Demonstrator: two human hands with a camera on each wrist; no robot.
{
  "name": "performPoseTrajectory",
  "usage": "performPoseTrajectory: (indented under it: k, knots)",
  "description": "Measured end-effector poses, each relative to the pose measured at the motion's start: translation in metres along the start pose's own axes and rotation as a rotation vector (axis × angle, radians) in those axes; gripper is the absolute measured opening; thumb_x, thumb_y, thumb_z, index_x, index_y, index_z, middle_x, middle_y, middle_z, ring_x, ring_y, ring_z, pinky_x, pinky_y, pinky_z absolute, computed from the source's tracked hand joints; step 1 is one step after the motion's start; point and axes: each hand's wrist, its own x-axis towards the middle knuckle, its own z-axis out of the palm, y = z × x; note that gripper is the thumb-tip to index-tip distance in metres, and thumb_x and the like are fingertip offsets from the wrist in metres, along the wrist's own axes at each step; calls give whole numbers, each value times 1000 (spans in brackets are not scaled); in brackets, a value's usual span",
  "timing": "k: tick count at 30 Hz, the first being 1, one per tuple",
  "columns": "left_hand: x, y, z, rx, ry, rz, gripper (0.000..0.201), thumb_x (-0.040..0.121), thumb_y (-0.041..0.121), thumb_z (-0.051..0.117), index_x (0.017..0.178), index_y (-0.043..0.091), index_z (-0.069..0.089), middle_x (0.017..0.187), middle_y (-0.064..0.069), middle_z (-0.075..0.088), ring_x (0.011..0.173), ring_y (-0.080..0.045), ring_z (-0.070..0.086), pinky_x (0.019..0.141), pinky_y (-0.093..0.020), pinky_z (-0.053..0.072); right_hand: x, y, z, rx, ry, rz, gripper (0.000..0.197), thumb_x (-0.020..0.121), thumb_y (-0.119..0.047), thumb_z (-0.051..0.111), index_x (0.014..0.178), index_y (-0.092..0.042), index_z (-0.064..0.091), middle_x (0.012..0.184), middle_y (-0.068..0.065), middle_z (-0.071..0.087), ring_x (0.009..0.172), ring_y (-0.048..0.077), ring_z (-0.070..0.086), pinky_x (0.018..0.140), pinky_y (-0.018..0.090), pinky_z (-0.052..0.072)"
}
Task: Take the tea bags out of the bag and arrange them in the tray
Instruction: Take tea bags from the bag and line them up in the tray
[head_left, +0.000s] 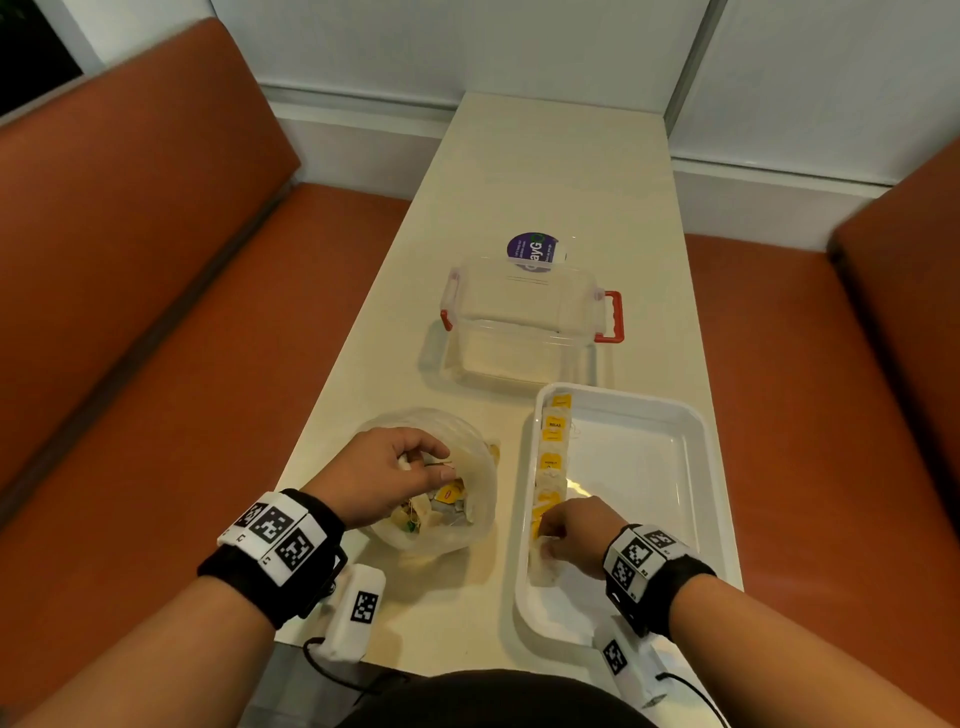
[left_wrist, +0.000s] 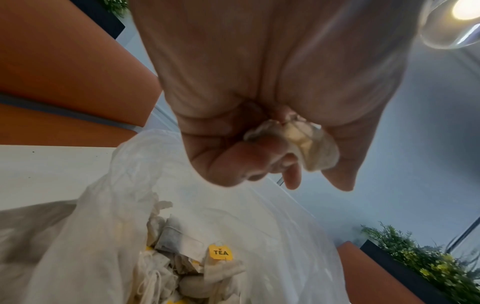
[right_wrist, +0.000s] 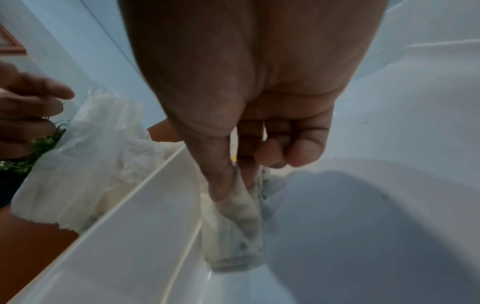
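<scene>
Left hand (head_left: 387, 475) pinches a tea bag (left_wrist: 306, 144) above the plastic bag (head_left: 467, 525); right hand (head_left: 574, 535) pinches another tea bag (right_wrist: 241, 224) against the white tray (head_left: 696, 467)'s left wall.

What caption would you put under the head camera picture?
Left hand lifts a tea bag from the plastic bag; right hand lays another in the white tray.

Glossy white plastic tray (head_left: 696, 467); beside it a thin, crinkled translucent plastic bag (head_left: 467, 525) of soft, matt paper tea bags (left_wrist: 166, 267); smooth matt worktop (head_left: 519, 182).
</scene>
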Motion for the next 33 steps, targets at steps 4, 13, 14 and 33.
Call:
performPoseTrajectory:
  k: [4,13,14,33]
  knots:
    - [0,-1,2,-11,0,-9,22,84,22,73,105,16,69,73,2,57,39,3,49,43,-9,37,1,1,2,21,29,0,16,87,-27,61,102,-23,66,101,-3,63,91,16,59,79,24,47]
    - [4,-4,3,-17,-5,8,21,84,23,74,103,16,68,73,3,57,38,3,48,43,-10,36,6,-2,-1,5,81,48,16,81,-32,66,83,-26,51,94,-3,59,86,17,57,77,26,48]
    - [3,-5,3,-25,-7,9,19,84,23,74,101,16,68,72,3,57,38,3,48,43,-11,37,7,-2,0,1,78,51,17,80,-32,66,83,-27,50,94,-4,58,86,17,58,77,26,48]
    - [-3,-2,12,-1003,-39,-255,38,103,32,31,103,2,54,78,-15,59,63,-26,59,56,-34,48,-34,-108,-73,233,435,-414,33,82,-53,63,101,-26,61,89,-11,62,69,2,51,64,20,39]
